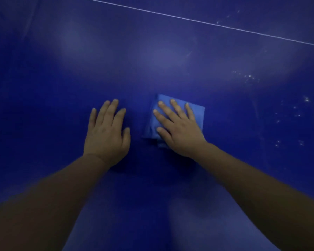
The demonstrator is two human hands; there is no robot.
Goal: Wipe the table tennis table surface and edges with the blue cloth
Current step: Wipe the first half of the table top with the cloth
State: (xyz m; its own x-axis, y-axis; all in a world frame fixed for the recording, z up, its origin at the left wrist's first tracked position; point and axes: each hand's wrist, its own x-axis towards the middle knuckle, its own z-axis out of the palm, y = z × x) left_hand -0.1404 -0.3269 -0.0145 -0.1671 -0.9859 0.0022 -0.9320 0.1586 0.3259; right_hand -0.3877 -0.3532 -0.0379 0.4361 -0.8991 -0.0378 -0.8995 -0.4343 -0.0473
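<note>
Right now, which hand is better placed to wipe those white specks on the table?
The right hand: it already presses flat on the cloth, nearer the specks. The left hand lies bare on the table.

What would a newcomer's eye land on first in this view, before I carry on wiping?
First, the folded blue cloth at mid-frame, pressed flat on the dark blue table under the right hand. Just left of it, the left hand rests with straight fingers on bare surface. Then the thin white line slanting across the top, and pale specks scattered at the right.
</note>
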